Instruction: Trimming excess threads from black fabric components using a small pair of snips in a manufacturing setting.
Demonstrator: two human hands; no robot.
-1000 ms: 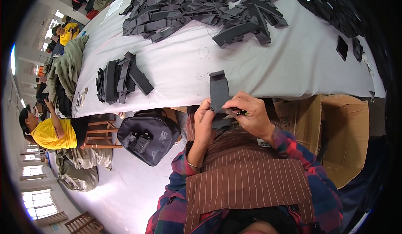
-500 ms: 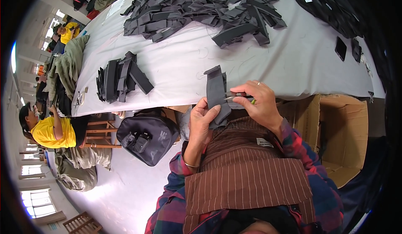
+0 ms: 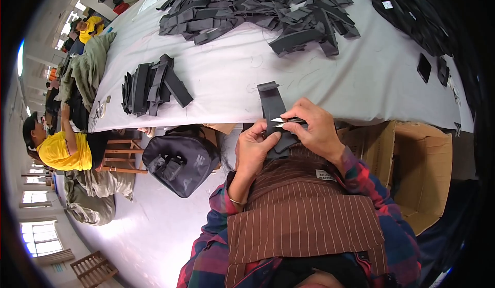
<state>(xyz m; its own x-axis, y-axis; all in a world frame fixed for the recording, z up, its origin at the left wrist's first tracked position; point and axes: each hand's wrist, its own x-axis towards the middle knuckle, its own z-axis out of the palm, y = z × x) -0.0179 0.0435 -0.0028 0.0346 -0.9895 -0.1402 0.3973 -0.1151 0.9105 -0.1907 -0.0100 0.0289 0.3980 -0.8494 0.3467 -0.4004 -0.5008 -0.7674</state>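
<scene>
My left hand (image 3: 253, 146) pinches a dark grey fabric strip (image 3: 272, 102) at the table's near edge, its thumb lying over the cloth. The strip's far end is folded over and rests on the white table cover. In my right hand (image 3: 315, 130) is a pair of thread snips (image 3: 281, 123), fingers closed round them. The two pointed blades stand apart and lie over the strip, close to my left thumb. Part of the strip's lower end hangs over my brown striped apron (image 3: 309, 221).
A large heap of grey strips (image 3: 221, 9) lies at the back of the white-covered table (image 3: 227, 81), a smaller stack (image 3: 149, 87) at left. A phone (image 3: 424, 68) is at right. Below stand a cardboard box (image 3: 423, 169) and a dark bag (image 3: 180, 159). A co-worker (image 3: 62, 146) sits left.
The snips have turned and moved left, so their blades now lie over the strip. The strip's far end has tilted a little. At left, the co-worker's arm has risen.
</scene>
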